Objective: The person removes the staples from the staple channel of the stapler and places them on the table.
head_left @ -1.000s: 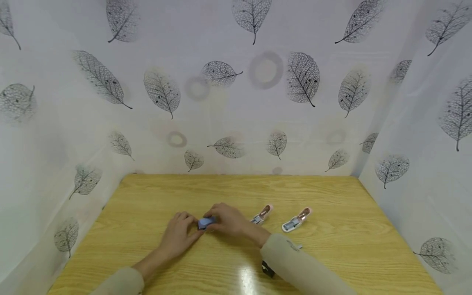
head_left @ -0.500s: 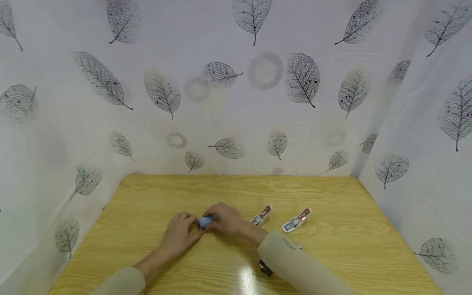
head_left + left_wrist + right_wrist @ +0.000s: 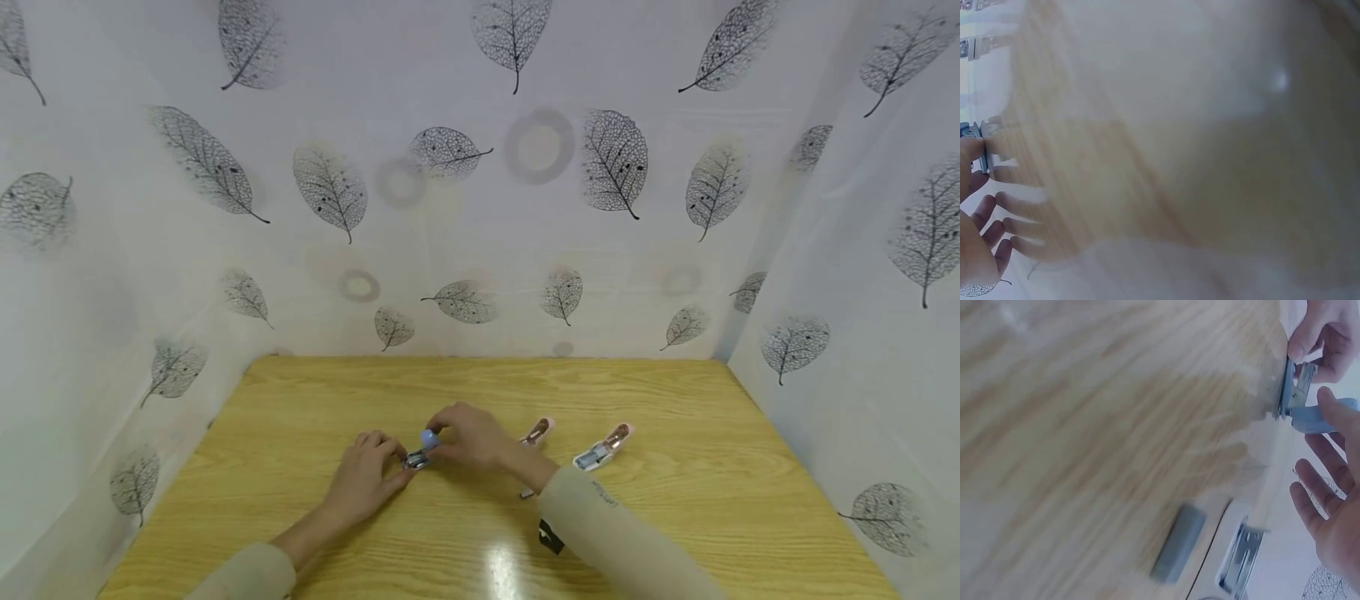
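Note:
A small blue stapler (image 3: 430,438) stands opened up on the table, its cap lifted and the metal staple channel bared. My left hand (image 3: 358,479) holds its front end between thumb and index finger; the other fingers spread past it. My right hand (image 3: 474,437) pinches the raised blue cap between thumb and index finger. In the right wrist view, the stapler cap (image 3: 1310,419) is swung well back from the base, and the remaining right-hand fingers are loosely extended. The left wrist view shows just an edge of the stapler (image 3: 984,150) by my left hand (image 3: 975,231).
Two pink-and-white staplers lie opened right of my hands: one stapler (image 3: 538,430) partly behind my right wrist, the other stapler (image 3: 602,447) further right. A small grey bar (image 3: 528,493) and a black object (image 3: 551,537) lie near my right sleeve. Leaf-printed curtain (image 3: 480,233) encloses the wooden table (image 3: 360,383).
My right hand has lifted the stapler's blue cap up and back to the right, exposing the metal channel. The left hand has stayed in place.

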### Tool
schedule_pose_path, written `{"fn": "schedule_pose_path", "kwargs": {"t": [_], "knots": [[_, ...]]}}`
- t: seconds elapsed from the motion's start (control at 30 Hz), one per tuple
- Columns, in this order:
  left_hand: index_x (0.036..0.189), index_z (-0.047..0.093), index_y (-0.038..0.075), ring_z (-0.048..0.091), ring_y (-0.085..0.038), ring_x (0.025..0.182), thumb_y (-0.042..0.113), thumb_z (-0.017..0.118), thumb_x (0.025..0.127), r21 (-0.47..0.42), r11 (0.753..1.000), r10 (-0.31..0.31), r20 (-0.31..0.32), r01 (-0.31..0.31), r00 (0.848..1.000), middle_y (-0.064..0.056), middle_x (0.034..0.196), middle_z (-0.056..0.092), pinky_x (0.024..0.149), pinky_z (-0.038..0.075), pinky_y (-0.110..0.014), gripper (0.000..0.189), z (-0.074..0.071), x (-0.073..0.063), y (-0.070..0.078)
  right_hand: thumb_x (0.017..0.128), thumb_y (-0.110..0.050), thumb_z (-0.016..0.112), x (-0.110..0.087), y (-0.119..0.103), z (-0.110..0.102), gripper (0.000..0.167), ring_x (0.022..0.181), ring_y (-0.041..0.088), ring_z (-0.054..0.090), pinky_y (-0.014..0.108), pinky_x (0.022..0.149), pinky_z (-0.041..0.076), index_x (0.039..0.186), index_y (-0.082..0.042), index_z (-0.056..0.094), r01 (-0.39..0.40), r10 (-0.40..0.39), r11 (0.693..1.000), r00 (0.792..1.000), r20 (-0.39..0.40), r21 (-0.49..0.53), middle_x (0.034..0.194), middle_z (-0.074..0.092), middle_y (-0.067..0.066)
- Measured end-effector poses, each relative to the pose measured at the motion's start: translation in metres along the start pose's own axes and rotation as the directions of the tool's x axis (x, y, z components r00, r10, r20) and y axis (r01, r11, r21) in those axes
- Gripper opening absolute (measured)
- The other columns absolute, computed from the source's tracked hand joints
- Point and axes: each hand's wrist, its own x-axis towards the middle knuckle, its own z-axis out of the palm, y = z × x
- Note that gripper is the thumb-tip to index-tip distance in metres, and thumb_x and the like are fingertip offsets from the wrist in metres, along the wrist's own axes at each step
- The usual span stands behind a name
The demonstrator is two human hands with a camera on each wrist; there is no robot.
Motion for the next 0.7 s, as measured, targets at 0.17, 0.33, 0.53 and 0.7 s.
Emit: {"fn": "schedule_pose_path", "kwargs": {"t": [0.17,0.33,0.53,0.7], "knots": [[0.092,0.073,0.02,0.06,-0.023,0.098,0.03,0.09,0.083,0.017,1.0,0.008,-0.014,-0.008,1.0,0.0,0.098,0.066,0.084,0.049,-0.043,0.021,0.0,0.0,0.001,0.094,-0.042,0.079,-0.004,0.005,-0.004,0.034,0.114,0.013,0.068,0.033,0.099,0.055,0.12,-0.021,0.075,-0.018,0.018,1.0,1.0,-0.011,-0.003,0.12,0.078,-0.007],[0.093,0.073,0.02,0.059,-0.023,0.098,0.03,0.089,0.084,0.017,1.0,-0.015,0.01,0.014,1.0,-0.002,0.1,0.067,0.084,0.047,-0.041,0.021,0.0,0.001,0.0,0.093,-0.043,0.08,-0.007,0.012,-0.007,0.03,0.109,0.012,0.07,0.032,0.096,0.056,0.114,-0.022,0.076,-0.038,0.038,0.999,0.999,-0.03,0.018,0.114,0.078,-0.008],[0.094,0.074,0.02,0.058,-0.022,0.098,0.03,0.089,0.084,0.017,0.999,-0.03,0.023,0.029,0.999,-0.001,0.1,0.067,0.084,0.047,-0.04,0.021,0.0,0.001,0.001,0.091,-0.048,0.081,-0.012,0.025,-0.006,0.031,0.1,0.007,0.067,0.029,0.089,0.055,0.11,-0.023,0.077,-0.066,0.067,0.998,0.996,-0.053,0.012,0.106,0.078,-0.011],[0.095,0.074,0.021,0.058,-0.023,0.1,0.031,0.088,0.086,0.012,0.999,-0.045,0.043,0.044,0.998,-0.001,0.101,0.066,0.085,0.047,-0.041,0.02,-0.001,0.0,0.001,0.093,-0.05,0.078,-0.016,0.032,-0.003,0.033,0.085,0.003,0.059,0.023,0.075,0.05,0.11,-0.022,0.077,-0.079,0.08,0.997,0.996,-0.042,0.023,0.096,0.073,-0.012]]}}
